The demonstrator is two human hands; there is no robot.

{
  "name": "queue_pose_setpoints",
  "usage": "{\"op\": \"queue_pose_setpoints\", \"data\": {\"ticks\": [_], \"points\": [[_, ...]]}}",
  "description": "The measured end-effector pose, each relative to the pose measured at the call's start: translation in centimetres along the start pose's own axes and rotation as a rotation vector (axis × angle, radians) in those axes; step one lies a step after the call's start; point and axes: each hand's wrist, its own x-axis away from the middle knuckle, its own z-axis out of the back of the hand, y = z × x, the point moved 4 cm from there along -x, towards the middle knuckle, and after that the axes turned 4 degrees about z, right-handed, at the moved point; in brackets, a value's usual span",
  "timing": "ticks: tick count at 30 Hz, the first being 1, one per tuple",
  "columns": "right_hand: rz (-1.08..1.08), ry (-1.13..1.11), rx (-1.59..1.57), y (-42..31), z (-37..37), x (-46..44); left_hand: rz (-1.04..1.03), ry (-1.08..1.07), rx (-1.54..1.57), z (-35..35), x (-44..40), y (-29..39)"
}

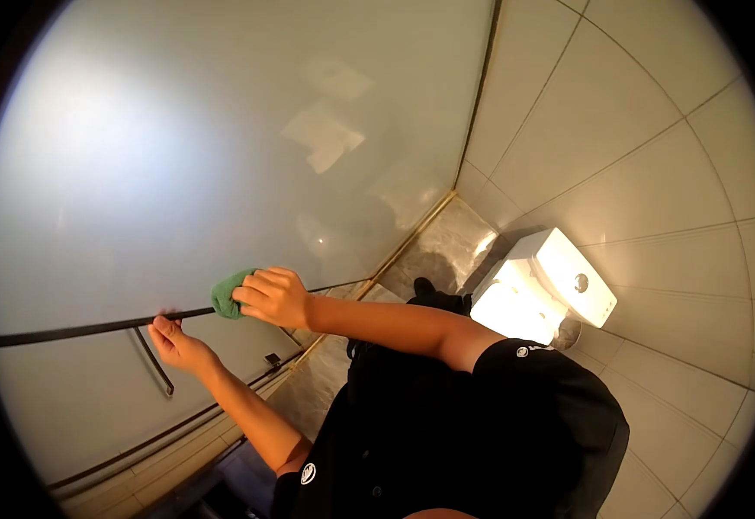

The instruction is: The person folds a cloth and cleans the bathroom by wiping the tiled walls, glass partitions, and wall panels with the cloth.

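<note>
In the head view my right hand (275, 298) is closed round a green cloth (228, 292), which is folded over the dark edge strip (92, 329) of a frosted glass door. To its left, my left hand (178, 344) grips the same strip, thumb on the near side and fingertips partly hidden behind it. A slim metal door handle (154, 363) juts out just beside and below the left hand. A large frosted glass panel (221, 173) fills the upper left, with pale reflections on it.
A white toilet (529, 298), brightly lit, stands to the right against a tiled wall (645, 199). Grey marble-look floor tiles (438, 242) show behind my right arm. A metal track (170, 443) runs along the lower left. A small dark fitting (273, 359) sits near the door's lower part.
</note>
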Motion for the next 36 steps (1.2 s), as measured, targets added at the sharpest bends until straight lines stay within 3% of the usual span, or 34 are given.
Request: {"op": "queue_pose_setpoints", "data": {"ticks": [5, 6, 9, 10, 11, 14, 19, 22, 25, 28, 29, 30, 32, 33, 34, 36], "points": [[-0.111, 0.224, 0.076, 4.2, 4.8, -2.0, 0.003, 0.003, 0.025, 0.3, -0.4, -0.8], [-0.208, 0.255, 0.147, 6.0, 6.7, -3.1, -0.002, 0.024, 0.028, 0.2, -0.4, -0.4], [-0.53, 0.686, 0.059, 14.2, 16.3, -5.9, 0.001, -0.006, -0.049, 0.1, 0.1, 0.2], [-0.531, 0.715, 0.21, 17.5, 19.9, -6.9, 0.001, 0.01, -0.052, 0.3, 0.1, 0.2], [-0.651, 0.762, 0.061, 17.7, 23.3, -9.1, 0.003, 0.0, -0.027, 0.1, 0.1, 0.1], [-0.671, 0.695, 0.351, 25.7, 29.9, -9.0, -0.005, -0.02, 0.046, 0.1, -0.1, -0.3], [-0.686, 0.596, 0.352, 31.8, 34.3, -7.9, 0.033, 0.025, 0.133, 1.1, -0.1, -5.5], [-0.722, 0.609, 0.241, 31.5, 34.9, -9.2, 0.01, -0.025, 0.068, 0.1, 0.7, -2.8], [-0.794, 0.638, 0.03, 28.4, 33.8, -10.2, 0.024, -0.002, 0.242, -0.9, 0.8, -0.8], [-0.843, 0.767, 0.222, 30.4, 32.3, -5.9, -0.027, -0.018, 0.172, -0.8, 1.0, 1.2], [-0.819, 0.785, 0.033, 29.1, 31.3, -6.6, -0.03, -0.045, 0.149, -0.7, -0.2, 3.7], [-0.848, 0.702, -0.075, 30.6, 30.6, -3.8, -0.07, -0.028, 0.178, -0.8, -0.2, 3.9], [-0.891, 0.685, -0.281, 22.8, 22.0, -1.7, -0.084, -0.014, 0.202, -0.9, 0.1, 1.9], [-1.037, 0.311, -0.493, 22.8, 20.3, 1.9, -0.061, -0.029, 0.196, -1.0, 0.3, 1.4], [-1.097, 0.251, -0.716, 25.8, 18.8, 7.1, -0.098, -0.038, 0.215, -0.7, 0.3, 1.3], [-1.339, 0.219, -0.953, 21.0, 13.6, 11.3, -0.128, -0.129, 0.3, -0.2, 0.6, 1.4]]}}
